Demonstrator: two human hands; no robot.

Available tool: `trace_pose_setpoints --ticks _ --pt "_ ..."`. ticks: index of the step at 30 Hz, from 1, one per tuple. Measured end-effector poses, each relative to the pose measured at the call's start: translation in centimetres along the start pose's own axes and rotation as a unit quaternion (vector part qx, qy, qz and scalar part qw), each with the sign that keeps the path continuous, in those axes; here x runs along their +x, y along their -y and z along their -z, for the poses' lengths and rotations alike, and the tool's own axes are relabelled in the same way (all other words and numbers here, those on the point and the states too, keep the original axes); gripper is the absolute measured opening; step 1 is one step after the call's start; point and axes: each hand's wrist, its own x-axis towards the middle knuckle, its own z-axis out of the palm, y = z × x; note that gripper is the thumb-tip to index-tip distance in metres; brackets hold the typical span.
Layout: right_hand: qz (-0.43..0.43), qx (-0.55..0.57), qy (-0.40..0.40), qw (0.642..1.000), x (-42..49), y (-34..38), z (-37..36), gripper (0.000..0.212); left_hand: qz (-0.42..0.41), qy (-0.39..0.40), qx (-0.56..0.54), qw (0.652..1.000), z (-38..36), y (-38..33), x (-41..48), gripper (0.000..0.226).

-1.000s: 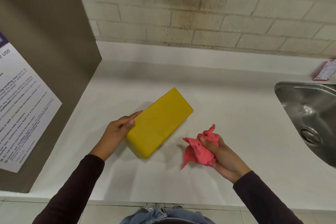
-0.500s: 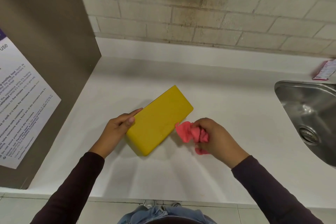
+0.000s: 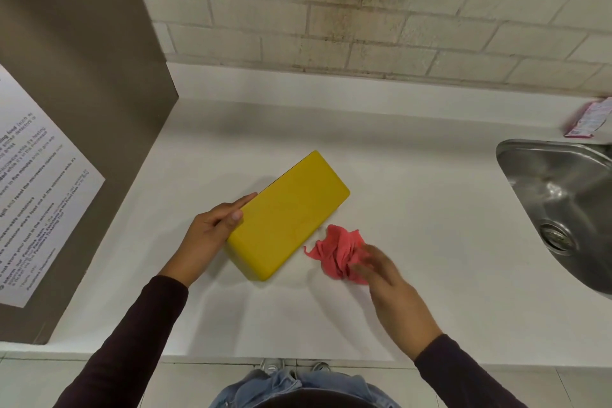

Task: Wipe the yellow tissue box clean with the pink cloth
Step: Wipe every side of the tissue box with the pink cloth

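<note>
A yellow tissue box (image 3: 288, 214) lies flat and diagonal on the white counter (image 3: 414, 195). My left hand (image 3: 208, 238) grips its near left end, thumb on top and fingers along the side. The pink cloth (image 3: 337, 250) sits crumpled on the counter just right of the box's near corner, apart from the box. My right hand (image 3: 390, 285) is motion-blurred, its fingers stretched out and apart, with the fingertips over the cloth's near right edge.
A steel sink (image 3: 506, 156) is set into the counter at the right, with a pink packet (image 3: 587, 119) on the ledge behind it. A brown panel (image 3: 82, 93) carrying a printed notice (image 3: 36, 182) walls off the left. A brick wall stands behind.
My right hand carried the bunched cloth to the box's right side, then set it on the counter and opened its fingers. The box and my left hand have stayed put.
</note>
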Motion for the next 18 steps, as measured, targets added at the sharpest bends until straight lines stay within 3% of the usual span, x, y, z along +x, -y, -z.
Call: trace_pose_setpoints --ticks 2,4,7,8,12,15,18 --pt "-0.108 0.069 -0.094 0.987 0.1 0.0 0.4 0.049 0.000 -0.002 0.000 1.000 0.0 0.1 0.0 0.033" --pt "-0.244 0.173 -0.145 0.943 0.7 -0.1 0.5 0.043 0.001 -0.004 0.000 1.000 0.0 0.2 0.1 0.032" --pt "-0.394 0.330 -0.148 0.845 1.4 -0.5 0.1 0.040 -0.004 -0.002 0.005 1.000 0.1 0.2 0.2 0.036" --pt "-0.412 0.346 -0.137 0.831 1.7 -0.5 -0.2 0.039 -0.007 -0.001 0.006 1.000 0.1 0.2 0.1 0.037" --pt "-0.339 0.285 -0.119 0.889 2.4 0.0 -0.5 0.047 -0.008 -0.003 0.006 1.000 0.1 0.2 0.1 0.034" --pt "-0.230 0.121 -0.048 0.964 2.3 0.0 0.1 0.038 -0.007 0.001 0.007 1.000 0.2 0.3 0.2 0.034" --pt "-0.081 -0.007 -0.027 0.996 2.2 0.0 0.9 0.033 -0.007 0.007 0.010 1.000 0.2 0.1 0.0 0.062"
